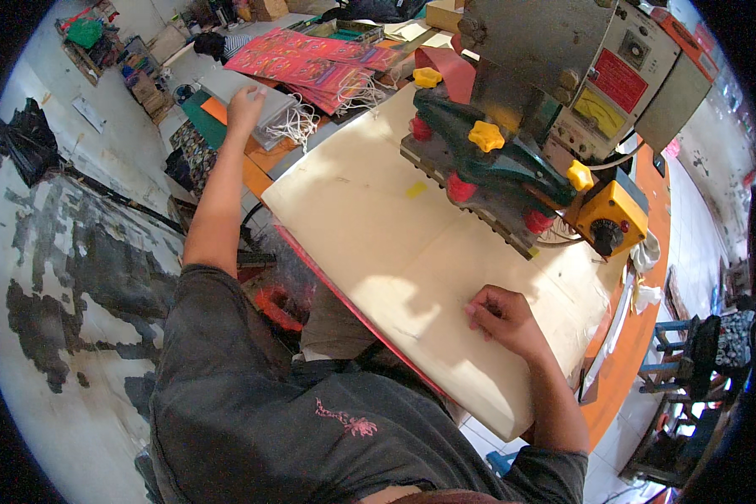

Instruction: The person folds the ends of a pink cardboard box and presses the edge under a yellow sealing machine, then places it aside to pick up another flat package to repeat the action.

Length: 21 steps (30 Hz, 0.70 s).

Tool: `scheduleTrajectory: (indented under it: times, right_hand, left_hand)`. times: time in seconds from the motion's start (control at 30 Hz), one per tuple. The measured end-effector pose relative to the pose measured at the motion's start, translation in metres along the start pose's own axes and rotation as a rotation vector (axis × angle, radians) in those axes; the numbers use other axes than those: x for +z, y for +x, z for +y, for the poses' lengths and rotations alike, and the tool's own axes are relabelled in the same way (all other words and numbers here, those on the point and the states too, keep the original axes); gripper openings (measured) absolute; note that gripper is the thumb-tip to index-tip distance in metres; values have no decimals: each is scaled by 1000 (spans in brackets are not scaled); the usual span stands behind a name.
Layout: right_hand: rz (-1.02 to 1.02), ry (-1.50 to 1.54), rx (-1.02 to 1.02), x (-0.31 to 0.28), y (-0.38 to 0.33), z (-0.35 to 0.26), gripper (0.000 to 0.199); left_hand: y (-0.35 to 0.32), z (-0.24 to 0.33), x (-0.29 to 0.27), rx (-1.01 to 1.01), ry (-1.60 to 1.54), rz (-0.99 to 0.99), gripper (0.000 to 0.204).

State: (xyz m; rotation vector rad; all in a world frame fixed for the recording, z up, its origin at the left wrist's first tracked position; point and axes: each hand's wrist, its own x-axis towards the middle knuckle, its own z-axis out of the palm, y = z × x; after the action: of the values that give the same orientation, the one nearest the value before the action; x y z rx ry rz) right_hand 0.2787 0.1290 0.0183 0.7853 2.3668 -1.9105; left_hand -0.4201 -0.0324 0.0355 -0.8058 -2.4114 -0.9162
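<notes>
left hand [245,105] reaching cords [296,122], right hand [500,317] on board [378,227]

Grey metal press machine [554,50] with yellow knobs up top, black plastic bag [27,134] on the patchy floor, blue wooden stool [676,336] at right, orange table edge [638,336]

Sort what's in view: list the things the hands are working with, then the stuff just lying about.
In use:
left hand on the grey stack
white cord bundle
red printed sheets
right hand resting on the cream board
press machine

Lying about:
black bag on the floor
blue stool
crates
</notes>
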Motion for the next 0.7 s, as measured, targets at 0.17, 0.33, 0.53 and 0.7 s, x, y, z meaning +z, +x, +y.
scheduleTrajectory:
  times: [0.17,0.33,0.53,0.7]
  right_hand:
    - [17,-30,1,0,1,-1,23]
    - [21,-33,9,-1,3,-2,21]
    - [21,-22,-31,-1,3,8,20]
    - [12,-3,-14,-1,1,1,20]
  left_hand:
    - [-21,-24,-14,199,83,-167,52]
    - [-37,-17,-33,313,122,-222,48]
    - [-37,3,-46,571,189,-219,44]
    - [-17,12,-15,286,-272,-181,42]
